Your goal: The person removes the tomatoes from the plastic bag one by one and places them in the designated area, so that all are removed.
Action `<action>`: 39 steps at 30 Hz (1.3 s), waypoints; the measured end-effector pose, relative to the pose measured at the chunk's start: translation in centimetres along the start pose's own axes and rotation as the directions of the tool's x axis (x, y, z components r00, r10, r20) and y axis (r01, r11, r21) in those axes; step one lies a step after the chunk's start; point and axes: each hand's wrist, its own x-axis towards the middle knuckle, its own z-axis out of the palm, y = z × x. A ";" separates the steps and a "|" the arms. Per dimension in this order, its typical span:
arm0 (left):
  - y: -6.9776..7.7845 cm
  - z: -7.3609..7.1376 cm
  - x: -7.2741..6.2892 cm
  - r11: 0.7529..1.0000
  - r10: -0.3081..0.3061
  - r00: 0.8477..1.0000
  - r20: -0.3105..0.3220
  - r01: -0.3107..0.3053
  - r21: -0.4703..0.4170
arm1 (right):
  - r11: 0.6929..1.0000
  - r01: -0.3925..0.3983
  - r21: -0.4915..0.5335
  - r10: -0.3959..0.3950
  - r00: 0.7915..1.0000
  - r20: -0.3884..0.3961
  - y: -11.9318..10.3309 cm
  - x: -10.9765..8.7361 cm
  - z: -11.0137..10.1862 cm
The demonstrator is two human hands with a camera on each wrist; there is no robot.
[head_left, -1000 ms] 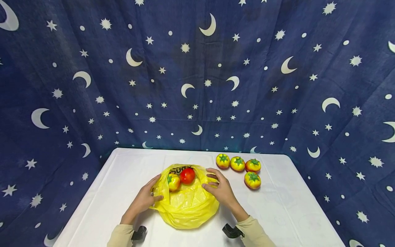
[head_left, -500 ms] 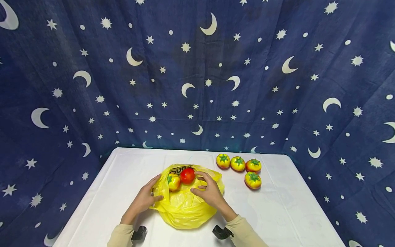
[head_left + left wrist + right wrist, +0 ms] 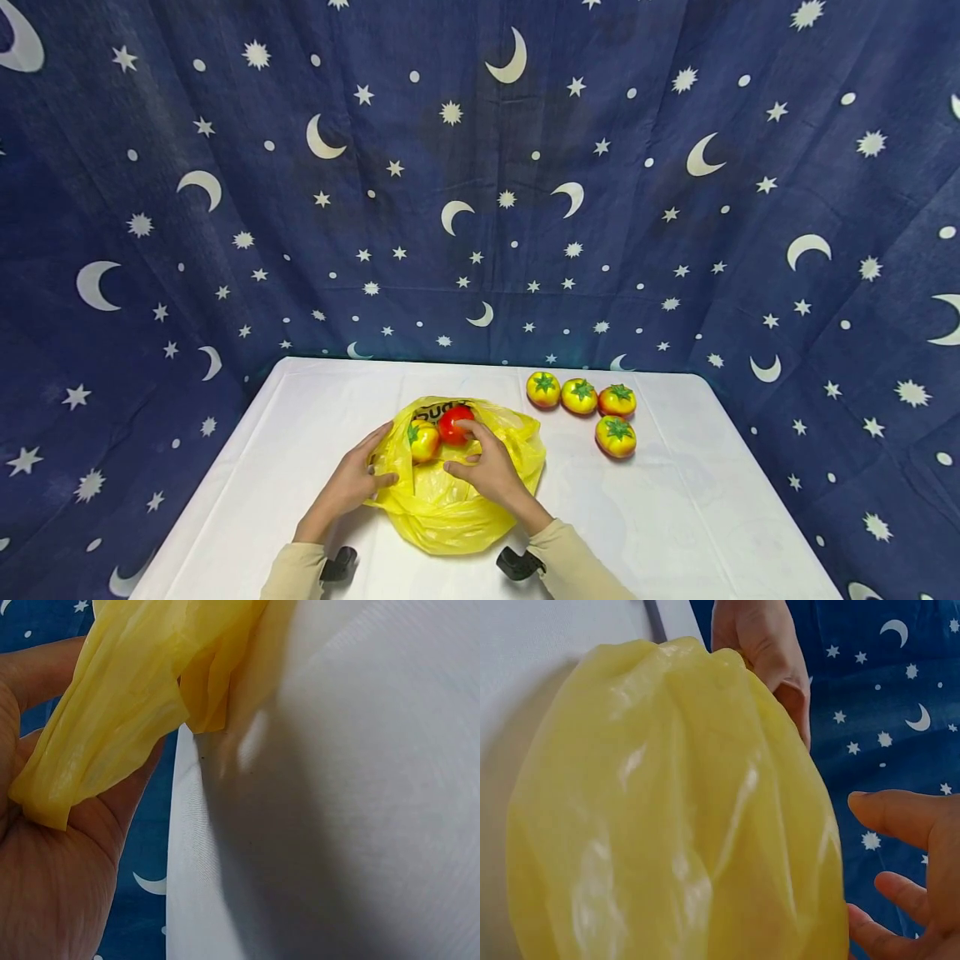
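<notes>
- The left hand [image 3: 351, 483] is gripping the side of the yellow bag [image 3: 450, 525] between thumb and fingers.
- The right hand [image 3: 491, 471] is hovering over the bag's mouth; its fingers are standing apart, gripping nothing. Whether they are touching the red fruit [image 3: 452, 423], I cannot tell.
- This fruit is lying inside, beside a yellow-red fruit [image 3: 424, 442].
- The bag is sitting on the white table [image 3: 675, 500].
</notes>
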 end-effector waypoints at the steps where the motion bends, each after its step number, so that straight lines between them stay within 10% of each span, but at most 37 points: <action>1: 0.0 0.0 0.0 1.000 0.001 1.000 -0.001 -0.001 0.001 | 1.000 -0.007 -0.005 0.007 1.000 0.000 -0.1 0.0 0.2; 39: -0.2 0.2 -0.2 1.000 -0.022 1.000 -0.008 0.022 0.017 | 0.966 -0.027 -0.256 0.023 1.000 -0.018 -0.2 2.3 4.7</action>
